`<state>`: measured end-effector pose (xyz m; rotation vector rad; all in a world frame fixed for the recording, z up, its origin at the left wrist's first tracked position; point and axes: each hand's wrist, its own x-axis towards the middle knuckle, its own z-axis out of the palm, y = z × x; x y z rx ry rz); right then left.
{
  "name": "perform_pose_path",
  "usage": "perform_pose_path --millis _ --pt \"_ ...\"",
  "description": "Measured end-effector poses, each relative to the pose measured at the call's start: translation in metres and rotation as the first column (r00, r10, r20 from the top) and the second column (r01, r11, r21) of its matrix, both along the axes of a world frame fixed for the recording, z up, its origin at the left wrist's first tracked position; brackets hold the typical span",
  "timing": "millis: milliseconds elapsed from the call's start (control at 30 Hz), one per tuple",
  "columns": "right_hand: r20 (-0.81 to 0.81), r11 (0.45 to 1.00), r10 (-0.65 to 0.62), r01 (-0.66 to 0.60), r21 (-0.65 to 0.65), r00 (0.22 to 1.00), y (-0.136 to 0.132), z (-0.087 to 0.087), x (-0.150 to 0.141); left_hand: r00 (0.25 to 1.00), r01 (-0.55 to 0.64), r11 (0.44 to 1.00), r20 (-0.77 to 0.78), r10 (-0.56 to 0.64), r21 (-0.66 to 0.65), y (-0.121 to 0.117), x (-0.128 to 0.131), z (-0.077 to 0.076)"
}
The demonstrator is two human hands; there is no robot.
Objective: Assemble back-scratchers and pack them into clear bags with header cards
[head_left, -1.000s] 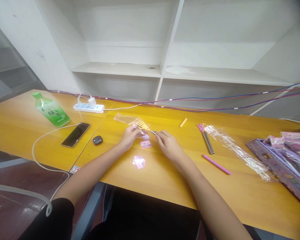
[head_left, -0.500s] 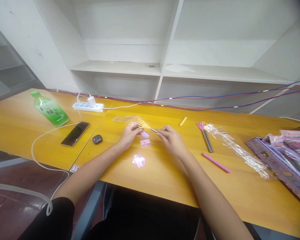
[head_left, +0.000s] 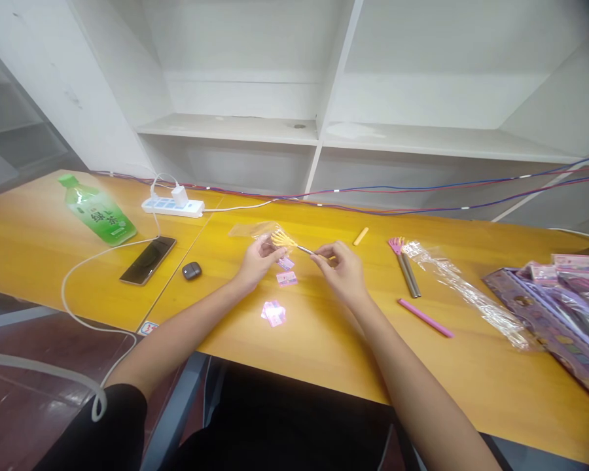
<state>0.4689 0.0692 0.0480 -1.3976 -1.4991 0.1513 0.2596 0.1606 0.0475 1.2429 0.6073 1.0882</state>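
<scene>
Between my hands is a back scratcher [head_left: 285, 240] with a yellow claw-shaped head and a thin metal rod. My right hand [head_left: 342, 269] pinches the rod near its right end. With closed fingers, my left hand [head_left: 256, 261] grips a clear plastic sleeve [head_left: 250, 229], whose far part trails left over the table; the claw overlaps the sleeve's end, and whether it is inside I cannot tell. Just below lie small pink-purple cards [head_left: 287, 279], one partly under the left fingers. Nearer the front edge is a loose pile of such cards [head_left: 273, 314].
Rightward lie back scratchers with pink and yellow heads [head_left: 403, 265], a pink tube [head_left: 426, 318], a yellow tube [head_left: 360, 236], clear sleeves [head_left: 471, 294] and a purple box [head_left: 520, 307] of packed goods. Leftward are a phone [head_left: 148, 260], earbud case [head_left: 191, 271], bottle [head_left: 98, 212] and power strip [head_left: 186, 209].
My right hand has shifted slightly right, with its fingers more bent on the rod. The sleeve has moved a little right. The view has tilted slightly; the rest lies as before.
</scene>
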Motion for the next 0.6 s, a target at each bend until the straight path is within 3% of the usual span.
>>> perform_pose_path --millis 100,233,400,600 --pt "-0.028 1.0 -0.009 0.009 -0.001 1.0 -0.001 -0.003 -0.009 0.999 -0.044 0.999 0.003 0.044 0.006 -0.002 0.0 0.0" --pt "-0.104 0.992 0.09 -0.098 -0.073 0.99 0.0 -0.012 -0.012 0.996 0.047 0.999 -0.073 -0.046 0.009 -0.003 -0.002 -0.001" --pt "-0.097 0.99 0.111 -0.118 -0.072 0.989 -0.002 -0.009 -0.012 0.96 0.182 0.983 -0.218 -0.177 0.005 -0.006 0.0 -0.01" --pt "-0.124 0.97 0.179 -0.196 -0.142 0.976 -0.007 -0.005 -0.024 0.972 0.194 0.978 -0.119 -0.202 -0.076 -0.016 0.005 -0.011"
